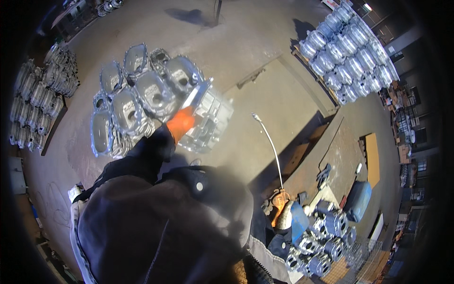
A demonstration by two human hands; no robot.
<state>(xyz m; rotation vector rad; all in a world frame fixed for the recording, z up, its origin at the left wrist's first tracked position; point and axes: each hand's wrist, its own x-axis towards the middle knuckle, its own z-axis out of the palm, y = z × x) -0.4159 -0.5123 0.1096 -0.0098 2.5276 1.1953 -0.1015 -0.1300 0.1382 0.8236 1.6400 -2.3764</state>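
Note:
My left hand (181, 124), in an orange glove, grips the near edge of a silver cast-metal housing (209, 120). This housing is tilted and slightly blurred, at the right end of a group of similar open-topped housings (152, 92). Low on the right, my right hand (280, 200), also orange-gloved, is closed around the base of a long thin silver rod (273, 150). The rod rises in a slight curve to a small thicker tip, apart from the housing. What its handle looks like is hidden in the glove.
A workbench (312, 163) at right carries a dark glove (324, 175), a blue container (358, 201) and several smaller metal castings (321, 236). Stacked castings stand on pallets at far right (347, 57) and far left (42, 102). Concrete floor (246, 47) lies beyond.

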